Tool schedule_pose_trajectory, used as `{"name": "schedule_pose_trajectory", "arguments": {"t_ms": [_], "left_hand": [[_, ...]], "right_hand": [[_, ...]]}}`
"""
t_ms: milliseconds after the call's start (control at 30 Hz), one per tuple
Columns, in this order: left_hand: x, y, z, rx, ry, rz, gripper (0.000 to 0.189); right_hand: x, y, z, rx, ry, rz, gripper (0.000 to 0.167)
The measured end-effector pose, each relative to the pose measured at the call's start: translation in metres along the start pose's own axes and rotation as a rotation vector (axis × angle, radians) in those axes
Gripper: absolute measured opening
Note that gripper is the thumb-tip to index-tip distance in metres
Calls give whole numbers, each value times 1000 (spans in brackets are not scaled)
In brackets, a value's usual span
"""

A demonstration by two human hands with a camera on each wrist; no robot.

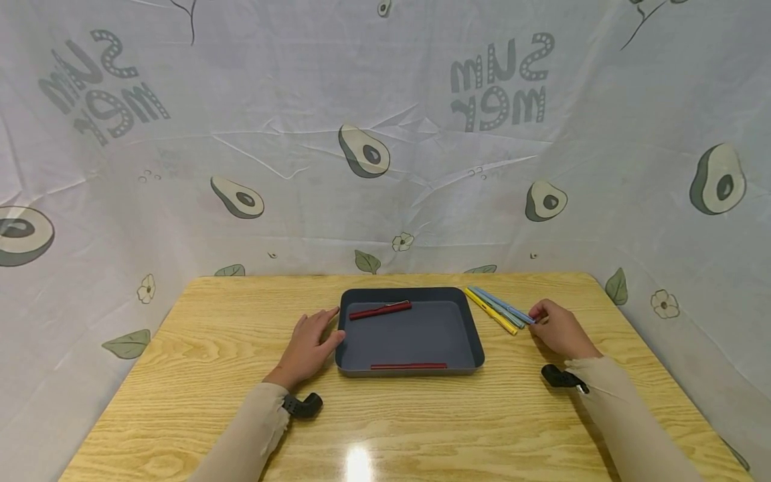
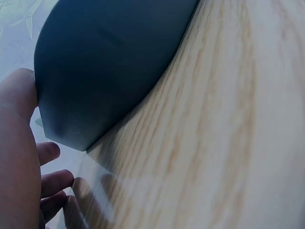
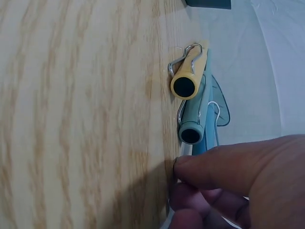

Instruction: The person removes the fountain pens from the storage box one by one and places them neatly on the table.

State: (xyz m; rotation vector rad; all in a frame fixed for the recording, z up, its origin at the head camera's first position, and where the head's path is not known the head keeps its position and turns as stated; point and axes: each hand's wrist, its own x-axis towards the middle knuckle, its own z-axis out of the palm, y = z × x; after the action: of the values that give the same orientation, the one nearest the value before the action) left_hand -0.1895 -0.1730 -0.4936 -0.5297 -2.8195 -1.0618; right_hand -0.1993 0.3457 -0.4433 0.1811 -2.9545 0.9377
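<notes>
A dark grey tray [image 1: 415,335] lies on the table. Inside it, a red pen [image 1: 381,310] with a clip rests near the far left corner, and a second slim red pen [image 1: 409,366] runs along the near wall. My left hand [image 1: 308,345] touches the tray's left rim with thumb and forefinger, its other fingers spread loosely. Right of the tray, a yellow pen [image 1: 490,311], a green pen [image 3: 193,124] and a blue pen [image 1: 502,304] lie side by side. My right hand [image 1: 560,329] pinches the blue pen's near end between thumb and fingers, which partly hide it.
The wooden table [image 1: 421,428] ends at a pale curtain [image 1: 289,100] printed with avocados, which hangs behind it and along both sides. Each wrist carries a black strap with a camera mount [image 1: 303,406].
</notes>
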Motion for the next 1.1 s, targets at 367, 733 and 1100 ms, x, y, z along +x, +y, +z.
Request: {"name": "schedule_pose_trajectory", "arguments": {"t_ms": [367,733,1100], "left_hand": [[0,-2,1,-10,13,18,64],[0,-1,0,-6,8,13,64],[0,0,0,-14,1,21,61]], "right_hand": [[2,-3,2,25,-16,11,31],[0,-10,-6,36,54,50,30],[4,-47,-1,77,95,39,31]]}}
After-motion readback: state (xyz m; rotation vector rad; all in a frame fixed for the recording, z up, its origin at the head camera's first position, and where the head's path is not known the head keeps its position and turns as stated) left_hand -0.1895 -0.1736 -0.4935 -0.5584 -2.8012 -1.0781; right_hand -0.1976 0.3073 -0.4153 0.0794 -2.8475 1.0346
